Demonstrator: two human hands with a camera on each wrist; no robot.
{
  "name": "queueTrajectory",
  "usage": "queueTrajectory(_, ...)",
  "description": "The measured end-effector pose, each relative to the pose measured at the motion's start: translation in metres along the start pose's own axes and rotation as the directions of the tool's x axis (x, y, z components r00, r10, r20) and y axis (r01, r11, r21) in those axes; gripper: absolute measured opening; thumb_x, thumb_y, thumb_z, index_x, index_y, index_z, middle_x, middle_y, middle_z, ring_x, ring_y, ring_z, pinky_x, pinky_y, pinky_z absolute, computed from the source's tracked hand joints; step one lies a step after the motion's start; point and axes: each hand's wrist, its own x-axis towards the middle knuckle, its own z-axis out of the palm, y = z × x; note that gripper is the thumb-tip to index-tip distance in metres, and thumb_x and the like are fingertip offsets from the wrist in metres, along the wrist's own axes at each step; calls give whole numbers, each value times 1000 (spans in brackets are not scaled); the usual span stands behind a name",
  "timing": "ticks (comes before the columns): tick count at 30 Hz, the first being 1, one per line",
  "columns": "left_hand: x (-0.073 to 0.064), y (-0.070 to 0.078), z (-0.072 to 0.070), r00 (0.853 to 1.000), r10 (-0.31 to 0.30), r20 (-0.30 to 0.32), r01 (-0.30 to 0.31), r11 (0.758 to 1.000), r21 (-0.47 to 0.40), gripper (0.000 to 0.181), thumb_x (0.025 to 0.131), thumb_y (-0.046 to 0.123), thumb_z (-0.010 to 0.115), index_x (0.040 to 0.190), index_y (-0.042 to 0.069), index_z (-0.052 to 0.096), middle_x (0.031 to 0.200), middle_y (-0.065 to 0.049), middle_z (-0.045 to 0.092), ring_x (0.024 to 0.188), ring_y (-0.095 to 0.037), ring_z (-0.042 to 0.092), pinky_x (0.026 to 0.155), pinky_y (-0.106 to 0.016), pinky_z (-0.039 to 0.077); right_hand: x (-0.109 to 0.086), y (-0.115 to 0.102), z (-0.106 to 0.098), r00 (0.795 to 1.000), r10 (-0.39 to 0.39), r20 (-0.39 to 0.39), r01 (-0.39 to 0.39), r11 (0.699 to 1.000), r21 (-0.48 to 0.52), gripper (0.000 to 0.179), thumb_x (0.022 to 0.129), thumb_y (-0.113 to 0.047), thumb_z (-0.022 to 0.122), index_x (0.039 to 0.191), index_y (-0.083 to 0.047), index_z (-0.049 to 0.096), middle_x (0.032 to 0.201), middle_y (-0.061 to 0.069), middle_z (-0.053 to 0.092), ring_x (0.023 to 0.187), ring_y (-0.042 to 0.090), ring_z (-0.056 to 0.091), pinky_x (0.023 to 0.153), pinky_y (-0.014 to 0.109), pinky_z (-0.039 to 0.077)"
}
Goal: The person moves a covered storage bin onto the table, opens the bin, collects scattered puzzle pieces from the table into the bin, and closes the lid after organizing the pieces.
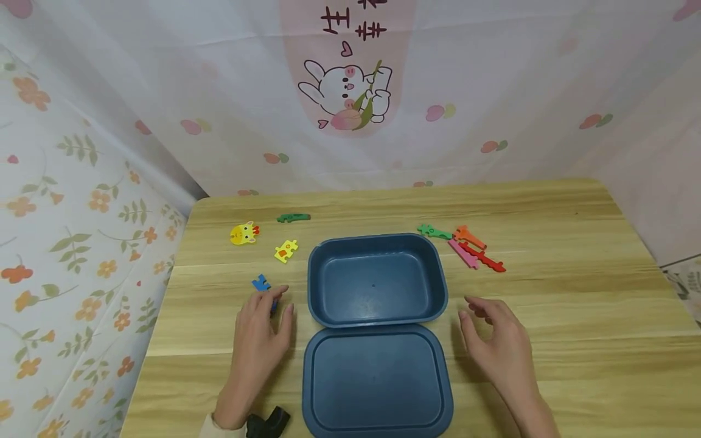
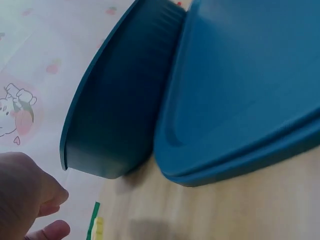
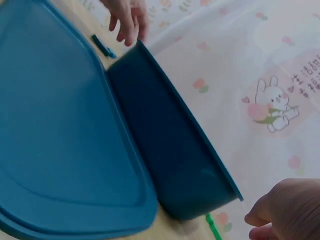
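Observation:
A blue open box point(image 1: 378, 286) stands on the wooden table with nothing inside it. Its matching lid point(image 1: 376, 380) lies flat directly in front, close against the box. My left hand point(image 1: 257, 334) is left of the box, fingers loosely bent and holding nothing; it partly covers a blue puzzle piece point(image 1: 261, 283), and whether it touches that piece I cannot tell. To the right of the box is my right hand point(image 1: 499, 344), its fingers relaxed with a gap between thumb and fingertips. In the right wrist view the box's side wall point(image 3: 165, 135) rises beside the lid.
Left of the box lie a yellow giraffe-head piece point(image 1: 244, 233), a dark green piece point(image 1: 293, 218) and a yellow piece point(image 1: 286, 250). Beyond its right corner are light green point(image 1: 435, 232), orange point(image 1: 470, 237), pink point(image 1: 463, 253) and red point(image 1: 484, 258) pieces. A printed curtain point(image 1: 235, 109) hangs behind.

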Motion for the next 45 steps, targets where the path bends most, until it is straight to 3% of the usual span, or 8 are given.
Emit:
queueTrajectory(5, 19, 3, 7, 1000, 26, 7, -25, 998, -55, 38, 92, 13, 71, 128, 7, 64, 115, -14, 66, 104, -31, 63, 90, -48, 51, 25, 5, 5, 998, -63, -24, 64, 998, 11, 28, 87, -10, 74, 114, -2, 73, 104, 13, 73, 91, 26, 66, 80, 18, 47)
queueTrajectory(11, 37, 9, 13, 986, -92, 137, 121, 968, -221, 38, 100, 21, 62, 137, 11, 59, 121, -10, 65, 104, -22, 68, 87, -37, 58, 49, 9, 12, 994, -102, -49, 103, 995, 11, 27, 88, -9, 72, 114, 0, 73, 104, 16, 72, 90, 29, 66, 77, 31, 52)
queueTrajectory(16, 48, 10, 15, 971, -126, 205, 185, 936, -300, 40, 100, 19, 63, 138, 9, 58, 122, -12, 66, 104, -24, 72, 80, -24, 57, 67, 10, 19, 997, -73, -20, 73, 997, 29, 27, 89, -8, 71, 115, 1, 72, 105, 17, 72, 90, 30, 67, 77, 46, 58)
queueTrajectory(23, 56, 8, 14, 951, -140, 274, 237, 901, -363, 37, 99, 18, 63, 135, 11, 62, 123, -13, 66, 104, -27, 72, 88, -36, 61, 92, 12, 29, 998, -50, 28, 47, 994, 103, 29, 93, -11, 69, 120, -1, 71, 108, 19, 71, 95, 33, 68, 79, 22, 53)
queueTrajectory(27, 60, 6, 13, 920, -162, 357, 314, 849, -424, 38, 99, 19, 63, 137, 15, 61, 123, -13, 65, 101, -27, 71, 77, -32, 63, 101, 13, 34, 999, -42, 24, 40, 995, 93, 29, 93, -12, 68, 118, 2, 71, 110, 23, 69, 97, 36, 66, 81, 31, 51)
queueTrajectory(32, 64, 5, 13, 835, -202, 512, 485, 711, -510, 43, 101, 19, 62, 143, 17, 53, 129, -18, 60, 93, -22, 67, 66, -34, 63, 103, 17, 38, 998, -24, 53, 22, 999, 45, 32, 93, -12, 67, 120, 4, 69, 113, 26, 67, 102, 39, 61, 83, 51, 49)
queueTrajectory(35, 65, 5, 14, 803, -200, 562, 533, 662, -526, 47, 100, 17, 62, 145, 17, 49, 130, -19, 57, 88, -17, 65, 66, -34, 63, 103, 21, 40, 998, -26, 63, 24, 999, 34, 30, 93, -11, 67, 120, 3, 69, 114, 25, 67, 104, 40, 60, 85, 54, 50)
queueTrajectory(45, 64, 9, 14, 789, -196, 583, 555, 636, -537, 49, 98, 14, 65, 144, 15, 50, 124, -19, 56, 84, -16, 66, 65, -36, 63, 102, 31, 43, 999, -14, 40, 15, 1000, -25, 30, 90, -8, 67, 118, 3, 70, 119, 29, 65, 110, 49, 58, 94, 63, 46)
